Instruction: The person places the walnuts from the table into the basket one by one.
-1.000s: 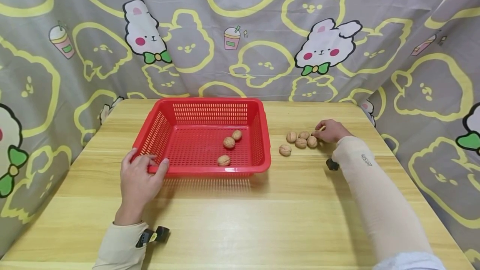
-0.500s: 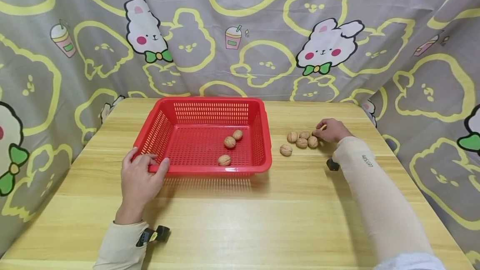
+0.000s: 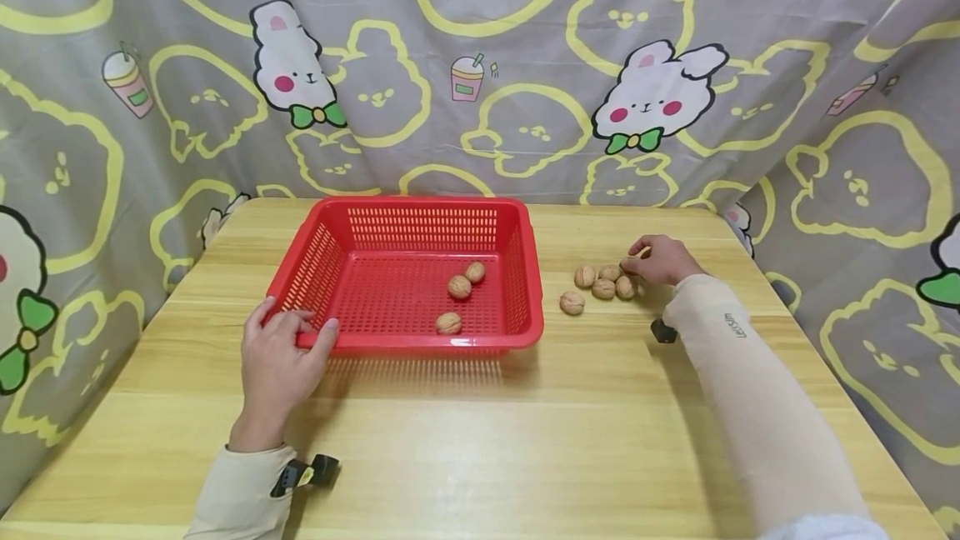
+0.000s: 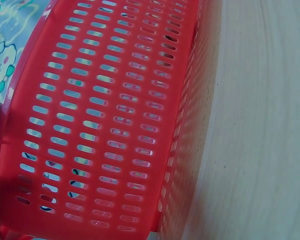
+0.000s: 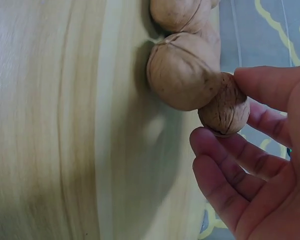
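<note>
A red plastic basket [image 3: 420, 342] with slotted walls stands on the table, three walnuts [image 3: 459, 287] lying inside. At its near left corner my left hand [image 3: 279, 365] grips the rim, thumb along the front edge. The left wrist view is filled mostly by the basket's slotted wall [image 4: 107, 120]. To the right of the basket, several walnuts [image 3: 603, 288] sit in a cluster, with one walnut [image 3: 572, 302] a little apart in front. My right hand [image 3: 663, 260] is at the cluster's right side. Its thumb and fingers pinch a walnut [image 5: 225, 111] behind a nearer walnut [image 5: 182, 72].
The light wooden table [image 3: 465, 448] reaches back to a grey patterned curtain [image 3: 525, 48], which also hangs at both sides. A small black camera [image 3: 322, 470] is strapped at the left wrist, and another black camera [image 3: 663, 330] sits under the right wrist.
My right hand has shifted very slightly left over the cluster, its fingertips closer in on the walnut at the right. My left hand and the basket have stayed put.
</note>
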A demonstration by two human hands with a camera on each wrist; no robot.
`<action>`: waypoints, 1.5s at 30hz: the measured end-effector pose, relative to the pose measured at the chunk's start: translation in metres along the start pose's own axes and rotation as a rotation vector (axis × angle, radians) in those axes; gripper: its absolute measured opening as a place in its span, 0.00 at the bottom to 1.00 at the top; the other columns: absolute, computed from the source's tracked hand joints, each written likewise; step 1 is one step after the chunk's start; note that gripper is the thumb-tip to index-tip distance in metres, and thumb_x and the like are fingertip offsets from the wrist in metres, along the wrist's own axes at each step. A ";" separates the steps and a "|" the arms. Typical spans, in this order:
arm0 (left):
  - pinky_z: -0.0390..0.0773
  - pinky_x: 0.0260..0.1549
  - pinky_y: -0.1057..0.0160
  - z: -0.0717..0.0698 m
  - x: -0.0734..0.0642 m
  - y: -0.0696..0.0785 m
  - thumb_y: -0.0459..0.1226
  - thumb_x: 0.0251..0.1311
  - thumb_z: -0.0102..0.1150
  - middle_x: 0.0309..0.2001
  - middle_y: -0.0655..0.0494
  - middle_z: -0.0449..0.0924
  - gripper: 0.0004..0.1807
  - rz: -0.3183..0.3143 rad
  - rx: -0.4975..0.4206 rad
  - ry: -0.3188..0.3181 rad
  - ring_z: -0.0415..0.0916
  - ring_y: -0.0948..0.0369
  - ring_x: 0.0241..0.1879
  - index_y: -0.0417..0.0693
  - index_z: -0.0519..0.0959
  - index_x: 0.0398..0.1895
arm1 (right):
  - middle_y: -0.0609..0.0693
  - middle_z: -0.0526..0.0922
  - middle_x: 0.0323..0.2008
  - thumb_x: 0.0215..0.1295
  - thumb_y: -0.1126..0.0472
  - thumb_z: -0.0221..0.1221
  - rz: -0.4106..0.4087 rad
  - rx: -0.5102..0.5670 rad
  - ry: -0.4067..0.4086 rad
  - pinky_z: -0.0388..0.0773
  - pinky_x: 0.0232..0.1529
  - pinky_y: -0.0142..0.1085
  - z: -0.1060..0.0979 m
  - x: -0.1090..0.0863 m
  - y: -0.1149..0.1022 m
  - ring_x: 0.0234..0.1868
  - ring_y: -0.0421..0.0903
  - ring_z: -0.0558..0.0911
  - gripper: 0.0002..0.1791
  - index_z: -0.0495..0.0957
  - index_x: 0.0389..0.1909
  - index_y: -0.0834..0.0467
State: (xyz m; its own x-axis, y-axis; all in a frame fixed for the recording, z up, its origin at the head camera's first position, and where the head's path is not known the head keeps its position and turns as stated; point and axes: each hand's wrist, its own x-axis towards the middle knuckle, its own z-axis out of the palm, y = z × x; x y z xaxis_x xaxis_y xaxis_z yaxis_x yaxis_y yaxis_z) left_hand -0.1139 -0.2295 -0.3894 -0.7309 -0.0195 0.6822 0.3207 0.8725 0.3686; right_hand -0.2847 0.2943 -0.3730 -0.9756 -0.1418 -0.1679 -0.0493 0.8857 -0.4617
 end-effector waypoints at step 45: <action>0.57 0.63 0.44 -0.003 0.000 0.004 0.44 0.54 0.59 0.30 0.35 0.81 0.19 0.010 -0.016 0.008 0.78 0.40 0.34 0.35 0.73 0.20 | 0.62 0.79 0.43 0.64 0.50 0.60 -0.167 0.101 0.101 0.75 0.40 0.48 -0.016 0.002 -0.085 0.41 0.56 0.77 0.20 0.76 0.48 0.62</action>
State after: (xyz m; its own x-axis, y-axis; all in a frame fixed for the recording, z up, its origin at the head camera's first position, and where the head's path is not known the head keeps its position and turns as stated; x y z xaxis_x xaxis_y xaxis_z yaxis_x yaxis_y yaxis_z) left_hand -0.1103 -0.2273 -0.3860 -0.7227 -0.0147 0.6910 0.3375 0.8650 0.3713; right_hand -0.2859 0.2262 -0.3200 -0.9725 -0.2330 0.0042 -0.1951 0.8040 -0.5617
